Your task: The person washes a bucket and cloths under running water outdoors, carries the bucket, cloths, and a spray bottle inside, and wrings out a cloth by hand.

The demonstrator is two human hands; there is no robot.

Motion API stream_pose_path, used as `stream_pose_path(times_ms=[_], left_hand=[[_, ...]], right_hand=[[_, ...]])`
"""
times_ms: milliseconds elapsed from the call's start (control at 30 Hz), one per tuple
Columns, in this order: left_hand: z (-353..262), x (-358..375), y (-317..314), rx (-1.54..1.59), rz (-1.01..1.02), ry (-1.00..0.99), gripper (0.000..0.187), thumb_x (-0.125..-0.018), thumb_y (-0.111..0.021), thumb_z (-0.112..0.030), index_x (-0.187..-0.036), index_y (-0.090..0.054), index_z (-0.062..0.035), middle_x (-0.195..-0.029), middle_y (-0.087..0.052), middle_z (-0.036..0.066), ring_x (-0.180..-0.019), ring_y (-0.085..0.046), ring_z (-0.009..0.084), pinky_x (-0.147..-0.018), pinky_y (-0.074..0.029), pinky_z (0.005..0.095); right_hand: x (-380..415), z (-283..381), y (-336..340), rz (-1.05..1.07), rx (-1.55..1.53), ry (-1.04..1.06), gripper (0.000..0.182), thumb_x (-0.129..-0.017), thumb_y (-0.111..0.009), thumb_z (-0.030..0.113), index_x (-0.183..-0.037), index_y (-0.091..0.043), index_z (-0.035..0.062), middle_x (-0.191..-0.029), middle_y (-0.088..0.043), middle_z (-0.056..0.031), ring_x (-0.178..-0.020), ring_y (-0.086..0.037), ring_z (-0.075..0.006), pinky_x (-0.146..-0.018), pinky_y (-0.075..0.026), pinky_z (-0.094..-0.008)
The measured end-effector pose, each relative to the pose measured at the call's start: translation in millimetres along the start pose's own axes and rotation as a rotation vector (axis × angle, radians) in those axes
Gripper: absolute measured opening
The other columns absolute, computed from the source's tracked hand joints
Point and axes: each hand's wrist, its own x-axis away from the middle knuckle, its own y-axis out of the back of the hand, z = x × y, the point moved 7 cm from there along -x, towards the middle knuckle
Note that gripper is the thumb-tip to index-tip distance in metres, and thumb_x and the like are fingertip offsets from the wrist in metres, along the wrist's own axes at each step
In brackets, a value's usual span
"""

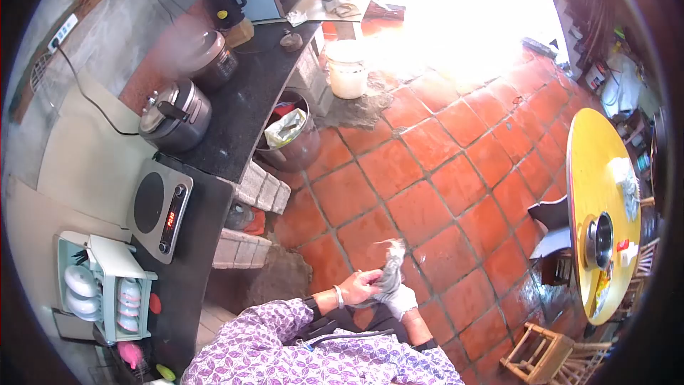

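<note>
My left hand [360, 287], bare with a pale bracelet at the wrist, is closed at the side of a crumpled grey-white cloth glove [391, 269]. The glove stands up between my hands, its pale upper end blurred. On my right hand [401, 301] there is a white glove; this hand is against the lower part of the crumpled one, its fingers partly hidden. Both hands are close in front of my body, above the red tile floor [456, 203]. Purple-and-white patterned sleeves [267, 321] cover my upper arms.
On the dark counter [246, 64] at left are an induction cooker [161, 210], two electric cookers and a dish rack [117, 292]. Below stand a bin [292, 150] and a white bucket [347, 75]. At right are a yellow table [588, 142] with a pot, and a wooden stool [538, 353].
</note>
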Motion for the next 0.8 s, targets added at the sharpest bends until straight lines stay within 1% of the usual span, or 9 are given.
stream_pose_path(times_ms=[100,167,400,500,567,600,633,700,800], left_hand=[[-6.3,-50.2,5.0,-0.090,-0.015,-0.021,0.029,-0.079,-0.053,0.002,-0.108,-0.053,-0.0016,-0.097,-0.058,-0.001,-0.092,-0.049,0.0057,-0.082,-0.040,0.0229],[-16.1,-81.2,-0.5,-0.119,-0.028,-0.039,0.031,-0.079,-0.052,0.002,-0.109,-0.053,-0.0019,-0.096,-0.058,-0.001,-0.091,-0.049,0.0054,-0.082,-0.040,0.0226],[-84.2,-154.3,5.3,-0.713,-0.126,0.029,0.031,-0.081,-0.052,-0.012,-0.111,-0.055,-0.0051,-0.098,-0.064,0.009,-0.089,-0.058,0.0130,-0.080,-0.045,0.0289],[-81.0,-178.5,9.3,-0.415,-0.179,0.181,0.032,-0.081,-0.052,-0.017,-0.110,-0.055,-0.0010,-0.105,-0.061,0.013,-0.095,-0.058,0.0192,-0.083,-0.044,0.0299],[-89.1,-198.7,3.0,-0.302,-0.171,0.206,0.032,-0.083,-0.053,-0.017,-0.111,-0.055,-0.0002,-0.104,-0.062,0.008,-0.094,-0.056,0.0138,-0.084,-0.043,0.0268],[-89.1,-210.8,-1.6,-0.177,-0.148,0.146,0.031,-0.084,-0.053,-0.015,-0.110,-0.055,-0.0004,-0.103,-0.062,0.006,-0.094,-0.054,0.0118,-0.084,-0.042,0.0261],[-91.9,-222.0,-4.4,-0.051,-0.125,0.089,0.029,-0.084,-0.053,-0.013,-0.110,-0.056,-0.0006,-0.101,-0.062,0.004,-0.094,-0.053,0.0099,-0.084,-0.042,0.0253],[-110.4,-240.5,-1.9,-0.053,-0.104,0.100,0.028,-0.084,-0.053,-0.011,-0.109,-0.056,-0.0006,-0.101,-0.061,0.002,-0.095,-0.052,0.0095,-0.085,-0.041,0.0253],[-134.5,-265.1,10.9,-0.151,-0.116,0.183,0.026,-0.085,-0.052,-0.008,-0.110,-0.056,-0.0014,-0.099,-0.059,-0.001,-0.093,-0.050,0.0065,-0.081,-0.041,0.0220]], right_hand=[[-21.2,-5.9,37.0,0.029,0.182,0.041,0.045,-0.075,-0.063,0.033,-0.112,-0.056,0.0088,-0.105,-0.061,-0.0112,-0.095,-0.059,-0.0222,-0.080,-0.045,-0.0310],[-28.8,-10.1,81.3,-0.116,-0.128,0.001,0.034,-0.076,-0.057,0.027,-0.103,-0.060,0.0070,-0.095,-0.064,-0.0114,-0.088,-0.061,-0.0246,-0.078,-0.046,-0.0323],[-74.7,-33.9,205.8,-0.207,-0.133,0.029,0.032,-0.072,-0.053,0.016,-0.100,-0.061,0.0022,-0.090,-0.065,-0.0136,-0.079,-0.062,-0.0226,-0.075,-0.047,-0.0305],[-93.6,-57.2,234.3,-0.211,-0.164,0.115,0.035,-0.073,-0.052,0.014,-0.105,-0.059,-0.0011,-0.094,-0.064,-0.0111,-0.082,-0.059,-0.0145,-0.076,-0.046,-0.0261],[-109.2,-80.0,231.1,-0.129,-0.727,0.066,0.041,-0.075,-0.056,0.017,-0.113,-0.056,0.0014,-0.103,-0.062,-0.0107,-0.092,-0.057,-0.0116,-0.081,-0.044,-0.0247],[-95.7,-22.8,252.3,-0.070,-0.722,-0.033,0.048,-0.075,-0.061,0.024,-0.118,-0.052,0.0036,-0.109,-0.060,-0.0110,-0.099,-0.055,-0.0122,-0.085,-0.042,-0.0255],[-105.4,-31.7,253.2,0.014,-0.369,-0.062,0.051,-0.074,-0.064,0.027,-0.119,-0.052,0.0050,-0.111,-0.059,-0.0109,-0.102,-0.053,-0.0127,-0.087,-0.042,-0.0266],[-109.1,-21.9,262.0,0.053,-0.189,-0.052,0.050,-0.074,-0.063,0.024,-0.118,-0.053,0.0043,-0.110,-0.059,-0.0103,-0.101,-0.055,-0.0147,-0.086,-0.042,-0.0275],[-136.0,-73.8,259.9,0.072,-0.475,0.024,0.047,-0.074,-0.061,0.026,-0.116,-0.054,0.0052,-0.109,-0.060,-0.0101,-0.100,-0.056,-0.0171,-0.086,-0.043,-0.0282]])
